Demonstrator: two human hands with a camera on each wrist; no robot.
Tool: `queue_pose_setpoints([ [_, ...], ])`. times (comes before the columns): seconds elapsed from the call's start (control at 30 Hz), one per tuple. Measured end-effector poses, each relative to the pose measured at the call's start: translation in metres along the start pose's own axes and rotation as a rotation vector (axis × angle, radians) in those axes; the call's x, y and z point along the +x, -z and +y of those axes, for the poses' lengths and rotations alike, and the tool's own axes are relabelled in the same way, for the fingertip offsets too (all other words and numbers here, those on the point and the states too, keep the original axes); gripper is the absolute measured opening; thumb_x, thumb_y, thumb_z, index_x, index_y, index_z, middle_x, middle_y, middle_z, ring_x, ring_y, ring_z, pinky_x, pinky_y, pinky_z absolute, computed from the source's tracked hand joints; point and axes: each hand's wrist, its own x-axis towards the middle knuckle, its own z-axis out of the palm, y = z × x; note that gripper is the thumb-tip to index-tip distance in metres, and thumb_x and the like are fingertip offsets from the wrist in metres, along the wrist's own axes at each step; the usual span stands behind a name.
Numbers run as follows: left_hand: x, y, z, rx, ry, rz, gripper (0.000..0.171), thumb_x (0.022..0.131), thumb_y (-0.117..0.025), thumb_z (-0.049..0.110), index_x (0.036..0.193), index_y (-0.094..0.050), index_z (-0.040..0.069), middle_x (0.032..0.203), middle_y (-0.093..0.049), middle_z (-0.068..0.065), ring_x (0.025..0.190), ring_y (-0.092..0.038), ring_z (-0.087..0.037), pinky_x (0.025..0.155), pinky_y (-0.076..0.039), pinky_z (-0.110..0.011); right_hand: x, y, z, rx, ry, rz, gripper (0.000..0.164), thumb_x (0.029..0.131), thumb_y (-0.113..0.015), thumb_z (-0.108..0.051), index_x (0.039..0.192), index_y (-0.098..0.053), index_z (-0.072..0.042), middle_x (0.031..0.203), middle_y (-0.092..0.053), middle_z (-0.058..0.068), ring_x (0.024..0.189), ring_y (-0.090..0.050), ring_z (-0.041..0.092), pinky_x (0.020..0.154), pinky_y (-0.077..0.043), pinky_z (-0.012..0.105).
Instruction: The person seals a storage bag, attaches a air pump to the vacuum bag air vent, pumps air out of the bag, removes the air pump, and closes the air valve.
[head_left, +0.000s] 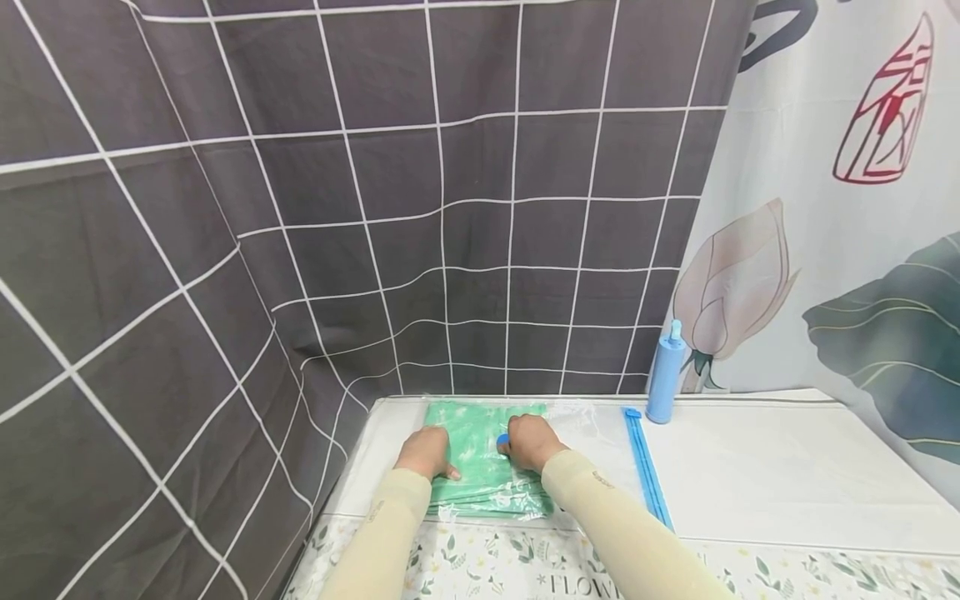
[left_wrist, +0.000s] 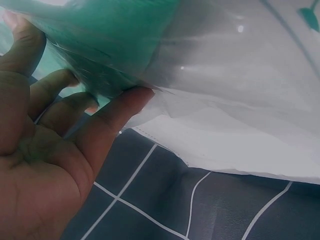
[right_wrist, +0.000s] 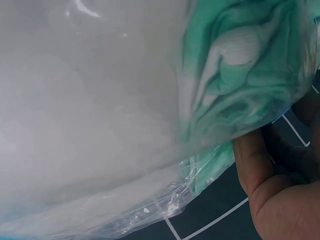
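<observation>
A clear plastic storage bag (head_left: 588, 425) lies flat with folded green-and-white cloth (head_left: 476, 433) inside its left part. A blue slider strip (head_left: 648, 471) runs along the bag's right end. My left hand (head_left: 426, 452) rests on the left side of the bag, thumb stretched over the cloth. In the left wrist view, the fingers (left_wrist: 122, 107) spread and touch the plastic. My right hand (head_left: 531, 442) pinches a blue round valve cap (head_left: 502, 440) on the bag, partly hidden by the fingers. From the right wrist, the green cloth (right_wrist: 240, 65) shows bunched beneath the plastic.
A blue hand pump (head_left: 665, 375) stands upright at the back right of the white table (head_left: 787, 475). A floral cloth (head_left: 480, 558) covers the near edge. Dark gridded fabric (head_left: 480, 233) hangs behind and to the left, with a flower-printed curtain (head_left: 810, 250) on the right.
</observation>
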Motion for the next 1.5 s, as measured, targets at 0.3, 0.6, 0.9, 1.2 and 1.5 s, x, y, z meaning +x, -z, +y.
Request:
queue_pose_setpoints([
  [0.3,0.016,-0.016,-0.012,0.019,0.024,-0.018,0.059,0.057,-0.104,0.048,0.095,-0.082,0.009,0.089,-0.077,-0.006,0.084,-0.071,-0.024,0.1,-0.068,-0.049,0.001,0.001,0.0,-0.007,0.022,-0.011,0.048,0.099,-0.087,-0.05,0.119,-0.076,-0.008,0.091,-0.078,0.008,0.096,-0.082,0.031,0.091,-0.072,0.045],
  [0.6,-0.018,0.028,0.019,-0.033,0.029,-0.021,0.055,0.063,-0.104,0.035,0.099,-0.081,0.001,0.092,-0.078,-0.012,0.086,-0.072,-0.03,0.099,-0.067,-0.053,-0.003,0.01,-0.005,0.055,-0.01,-0.03,0.054,0.107,-0.075,-0.055,0.111,-0.075,-0.001,0.09,-0.076,0.011,0.094,-0.08,0.034,0.095,-0.07,0.049],
  [0.9,-0.043,0.057,0.04,-0.034,0.039,-0.024,0.05,0.067,-0.103,0.03,0.098,-0.081,-0.002,0.092,-0.077,-0.015,0.087,-0.073,-0.031,0.1,-0.067,-0.054,0.001,-0.001,-0.001,-0.035,0.042,0.014,0.049,0.102,-0.082,-0.052,0.115,-0.076,-0.005,0.083,-0.073,0.006,0.087,-0.08,0.029,0.086,-0.072,0.043],
  [1.2,-0.002,-0.001,-0.001,-0.002,0.008,-0.006,0.059,0.063,-0.102,0.043,0.1,-0.082,0.003,0.093,-0.078,-0.012,0.085,-0.07,-0.031,0.096,-0.068,-0.054,-0.001,-0.001,-0.002,0.018,0.028,0.001,0.049,0.105,-0.079,-0.049,0.12,-0.077,-0.003,0.089,-0.078,0.008,0.092,-0.081,0.03,0.089,-0.072,0.044],
  [1.5,-0.015,0.021,0.014,0.007,0.003,-0.018,0.054,0.064,-0.104,0.038,0.098,-0.081,0.002,0.094,-0.078,-0.014,0.088,-0.073,-0.033,0.097,-0.067,-0.054,-0.002,-0.003,-0.001,-0.036,0.04,0.047,0.046,0.104,-0.08,-0.052,0.099,-0.076,-0.007,0.081,-0.072,0.005,0.084,-0.079,0.029,0.086,-0.072,0.045],
])
